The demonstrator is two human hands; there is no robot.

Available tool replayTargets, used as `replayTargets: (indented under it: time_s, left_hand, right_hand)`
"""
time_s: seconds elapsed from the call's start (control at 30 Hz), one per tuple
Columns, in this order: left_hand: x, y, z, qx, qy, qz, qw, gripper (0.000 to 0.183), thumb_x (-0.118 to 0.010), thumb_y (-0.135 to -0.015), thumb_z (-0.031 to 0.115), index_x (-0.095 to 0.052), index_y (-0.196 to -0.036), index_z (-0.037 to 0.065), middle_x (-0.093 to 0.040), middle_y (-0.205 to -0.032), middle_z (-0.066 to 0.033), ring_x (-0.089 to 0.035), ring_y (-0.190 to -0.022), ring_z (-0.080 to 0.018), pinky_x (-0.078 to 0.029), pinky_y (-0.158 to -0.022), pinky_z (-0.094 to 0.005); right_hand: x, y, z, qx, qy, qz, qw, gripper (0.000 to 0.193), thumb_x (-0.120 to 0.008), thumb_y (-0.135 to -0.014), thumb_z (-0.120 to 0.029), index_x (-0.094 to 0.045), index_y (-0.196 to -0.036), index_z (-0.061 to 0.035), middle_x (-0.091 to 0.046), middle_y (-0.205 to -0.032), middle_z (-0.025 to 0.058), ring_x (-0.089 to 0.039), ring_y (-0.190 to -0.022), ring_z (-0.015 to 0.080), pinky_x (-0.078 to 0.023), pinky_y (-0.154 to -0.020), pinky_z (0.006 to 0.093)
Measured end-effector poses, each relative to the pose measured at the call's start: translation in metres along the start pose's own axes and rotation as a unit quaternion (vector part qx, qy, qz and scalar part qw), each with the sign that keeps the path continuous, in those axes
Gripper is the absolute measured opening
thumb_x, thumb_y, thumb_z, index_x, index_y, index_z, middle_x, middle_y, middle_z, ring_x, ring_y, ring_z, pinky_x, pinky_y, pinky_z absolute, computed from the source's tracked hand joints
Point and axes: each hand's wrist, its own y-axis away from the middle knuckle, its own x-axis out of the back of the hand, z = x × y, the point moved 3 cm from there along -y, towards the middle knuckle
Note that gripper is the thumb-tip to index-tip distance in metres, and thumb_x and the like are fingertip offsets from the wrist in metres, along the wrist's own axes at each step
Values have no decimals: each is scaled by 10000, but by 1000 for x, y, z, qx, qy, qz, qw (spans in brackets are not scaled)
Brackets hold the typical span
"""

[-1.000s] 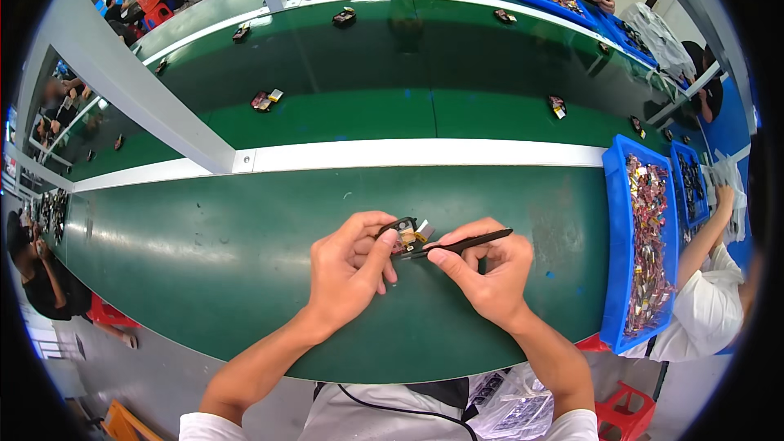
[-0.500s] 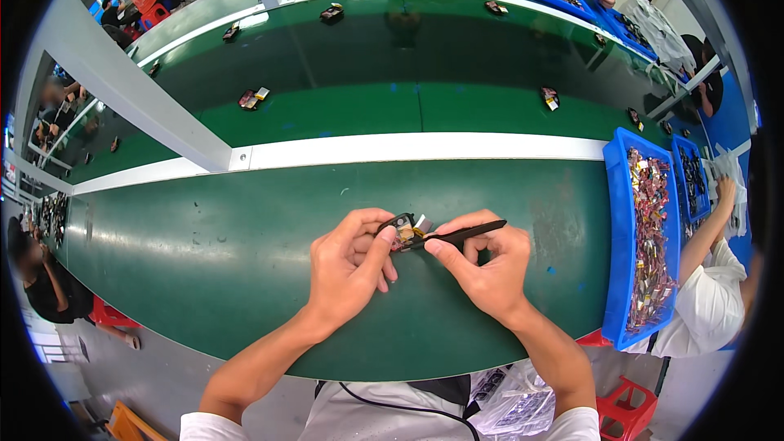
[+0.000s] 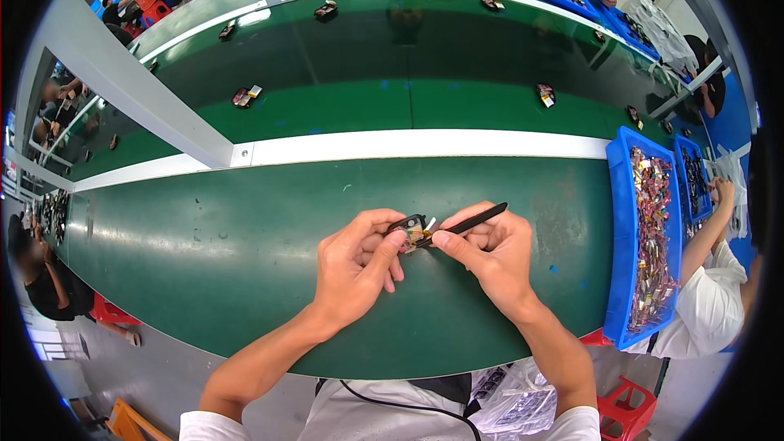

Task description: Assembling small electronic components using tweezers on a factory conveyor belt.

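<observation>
My left hand (image 3: 357,265) pinches a small dark electronic part (image 3: 412,231) with a gold and white end, just above the green table (image 3: 204,245). My right hand (image 3: 488,255) grips a thin black tool (image 3: 465,223) like a pen, its tip resting against that part. Both hands meet at the table's near middle, fingertips touching around the part. Most of the part is hidden by my fingers.
A blue tray (image 3: 621,237) full of small parts stands at the right, with a second blue tray (image 3: 694,184) beyond it where another person's arm (image 3: 704,233) reaches. A green conveyor belt (image 3: 392,106) carries scattered small parts (image 3: 245,96). A grey post (image 3: 131,82) crosses at left.
My hands stay together at the same spot; the black tool has tilted slightly and its tip stays on the part. Parts on the belt have drifted left.
</observation>
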Motion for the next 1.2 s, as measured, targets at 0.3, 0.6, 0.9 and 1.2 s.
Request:
replayTargets:
  time_s: [0.3,0.6,0.9,1.2]
  left_hand:
    - [0,-1,1,-5,-1,17,1000,190,-615,-986,21,-629,-1159,-57,-703,-820,-93,-637,-582,-104,-486,-460,-234]
    - [4,-4,-1,42,46,-20,998,250,-585,-1022,79,-613,-1216,-77,-694,-880,-131,-650,-602,-139,-510,-470,-243]
    - [9,-6,-3,100,114,-84,985,331,-541,-1062,183,-609,-1262,-72,-679,-966,-146,-675,-635,-170,-534,-477,-250]
    - [6,-5,-1,83,120,-80,986,340,-519,-1070,179,-590,-1284,-75,-684,-1027,-180,-719,-693,-224,-567,-486,-271]
  right_hand:
    - [1,0,-3,-16,5,3,1000,95,-775,-860,18,-715,-933,25,-704,-753,11,-382,-518,-43,-251,-444,170]
    - [0,0,-6,-18,5,-10,1000,88,-771,-856,31,-711,-921,26,-701,-762,14,-380,-508,-37,-258,-442,176]
    - [-2,5,-5,137,47,-5,989,93,-805,-807,42,-740,-866,11,-742,-806,54,-431,-476,-6,-281,-434,188]
    - [-4,8,-13,178,132,4,975,96,-820,-783,38,-741,-833,15,-745,-757,73,-488,-464,14,-355,-460,194]
